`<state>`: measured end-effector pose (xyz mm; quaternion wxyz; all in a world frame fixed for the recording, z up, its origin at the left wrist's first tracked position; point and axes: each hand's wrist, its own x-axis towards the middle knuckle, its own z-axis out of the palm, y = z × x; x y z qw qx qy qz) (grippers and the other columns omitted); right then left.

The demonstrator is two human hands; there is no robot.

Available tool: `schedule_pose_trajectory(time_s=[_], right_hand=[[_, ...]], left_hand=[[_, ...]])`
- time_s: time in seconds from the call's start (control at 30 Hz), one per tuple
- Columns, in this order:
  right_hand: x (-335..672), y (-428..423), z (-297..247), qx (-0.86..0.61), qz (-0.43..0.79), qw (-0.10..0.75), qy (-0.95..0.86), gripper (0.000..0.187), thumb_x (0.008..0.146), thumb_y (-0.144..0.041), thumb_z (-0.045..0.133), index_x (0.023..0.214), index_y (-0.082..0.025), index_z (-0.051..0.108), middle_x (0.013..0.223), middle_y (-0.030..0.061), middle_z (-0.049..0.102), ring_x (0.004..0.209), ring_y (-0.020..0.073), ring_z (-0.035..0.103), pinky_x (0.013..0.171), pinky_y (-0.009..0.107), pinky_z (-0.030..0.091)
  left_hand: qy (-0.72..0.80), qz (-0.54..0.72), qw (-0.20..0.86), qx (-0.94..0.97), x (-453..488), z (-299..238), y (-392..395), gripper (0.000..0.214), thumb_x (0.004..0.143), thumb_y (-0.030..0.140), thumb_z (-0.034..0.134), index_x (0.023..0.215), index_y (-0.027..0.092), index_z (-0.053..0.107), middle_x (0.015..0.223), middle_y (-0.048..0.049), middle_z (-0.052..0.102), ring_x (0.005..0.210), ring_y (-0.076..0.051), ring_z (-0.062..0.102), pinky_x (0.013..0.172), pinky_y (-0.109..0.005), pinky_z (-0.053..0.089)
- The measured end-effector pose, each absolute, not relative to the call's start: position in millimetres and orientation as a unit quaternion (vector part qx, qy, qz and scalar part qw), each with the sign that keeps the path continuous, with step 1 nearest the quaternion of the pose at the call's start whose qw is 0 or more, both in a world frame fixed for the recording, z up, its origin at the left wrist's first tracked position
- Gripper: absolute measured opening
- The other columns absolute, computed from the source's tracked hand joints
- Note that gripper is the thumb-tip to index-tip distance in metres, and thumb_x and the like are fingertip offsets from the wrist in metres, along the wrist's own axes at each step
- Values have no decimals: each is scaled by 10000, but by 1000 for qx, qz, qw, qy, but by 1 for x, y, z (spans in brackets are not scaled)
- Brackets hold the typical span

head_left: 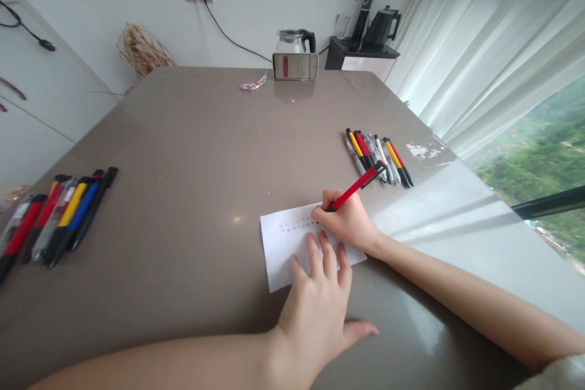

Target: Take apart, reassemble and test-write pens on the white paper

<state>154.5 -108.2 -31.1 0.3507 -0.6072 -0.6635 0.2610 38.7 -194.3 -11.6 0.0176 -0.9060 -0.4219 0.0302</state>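
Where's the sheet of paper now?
In the head view, the white sheet of paper lies on the table just below and right of centre, partly covered by the left hand and the right hand, which holds a red pen.

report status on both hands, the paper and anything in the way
Right hand gripping red pen over paper. Left hand spread on it. Writing partly covers paper. Left pen group, right pen group both off the paper.

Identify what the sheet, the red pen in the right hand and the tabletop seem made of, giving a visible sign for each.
Sheet: matte white paper, it seems, being thin, glare-free and written on.
Red pen: smooth plastic, probably, from its even, opaque colour.
Tabletop: glossy grey-brown, perhaps stone or glass; it reflects bright light.
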Motion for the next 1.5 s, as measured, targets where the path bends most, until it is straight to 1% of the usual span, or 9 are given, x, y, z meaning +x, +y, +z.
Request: schedule_pose_trajectory(time_s=[0.27,0.5,0.77,0.97,1.17,1.33,1.5], right_hand=[[153,-108,-31,-614,263,349,-657,183,599,-198,465,484,-177,324,447,-56,336,450,62,295,420,196,254],[155,-108,-32,-612,263,348,-659,190,597,-193,467,479,-176,318,450,-56,329,455,62,289,422,196,254],[155,-108,-32,-613,260,356,-656,192,596,-174,459,486,-178,301,447,-61,313,456,60,278,422,196,245],[156,-109,-32,-608,257,360,-659,204,593,-165,462,481,-176,292,447,-63,296,456,59,270,422,193,244],[159,-106,-33,-623,248,362,-648,199,590,-187,468,479,-179,303,443,-61,303,449,61,275,416,199,237],[159,-104,-33,-623,254,354,-650,181,586,-202,467,480,-178,323,440,-60,317,446,62,284,414,198,237],[158,-106,-32,-622,247,349,-656,183,595,-205,473,489,-177,327,450,-57,336,458,65,302,427,196,248]], left_hand=[[-417,32,21,-908,38,-13,-195,888,655,712,254,1278,80,308,1266,-260,358,1181,-381,302,782,-488,421],[-415,35,12,-909,38,-13,-195,889,651,715,255,1273,82,317,1255,-254,378,1180,-383,302,778,-493,423],[-417,32,13,-908,39,-13,-194,880,655,710,263,1272,84,321,1264,-262,360,1181,-383,302,781,-491,419],[-417,28,14,-908,37,-13,-195,867,659,708,257,1268,97,335,1257,-243,383,1187,-381,292,795,-497,409],[-415,21,23,-909,36,-17,-197,853,672,699,246,1273,99,325,1276,-236,360,1196,-388,270,797,-512,398],[-420,24,22,-907,38,-16,-196,880,656,714,248,1279,96,313,1291,-248,329,1185,-386,290,788,-490,409],[-425,22,21,-905,38,-15,-196,860,658,711,254,1281,121,318,1290,-230,343,1187,-375,294,789,-473,409]])
